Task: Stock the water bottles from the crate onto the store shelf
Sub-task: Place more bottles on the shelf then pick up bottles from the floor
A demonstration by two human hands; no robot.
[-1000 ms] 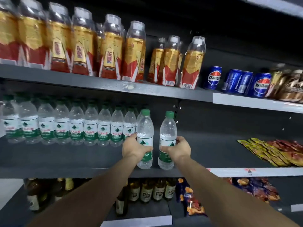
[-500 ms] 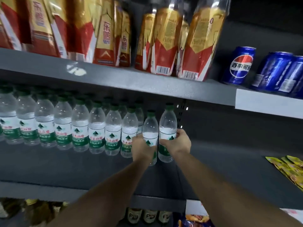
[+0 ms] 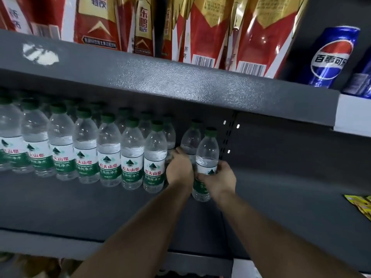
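Dark grey shelf (image 3: 60, 203) w/ green-capped water bottles (image 3: 109, 155) (rows, upright) along its back.

- The left hand (image 3: 179, 169) covers the lower half of the water bottle (image 3: 190, 140) it grips.
- Red-and-gold drink bottles (image 3: 208, 31) are cut off at the top edge.
- A yellow snack packet (image 3: 360, 205) is cropped at the right edge.

You have clear, glossy plastic water bottles (image 3: 132, 155) with matt green caps and smooth printed label wraps. The shelf (image 3: 180, 81) above them is grey painted metal with a pebbled, faintly shiny finish. The red-and-gold bottles (image 3: 202, 31) wear glossy film; the blue can (image 3: 331, 57) looks like slick metal.
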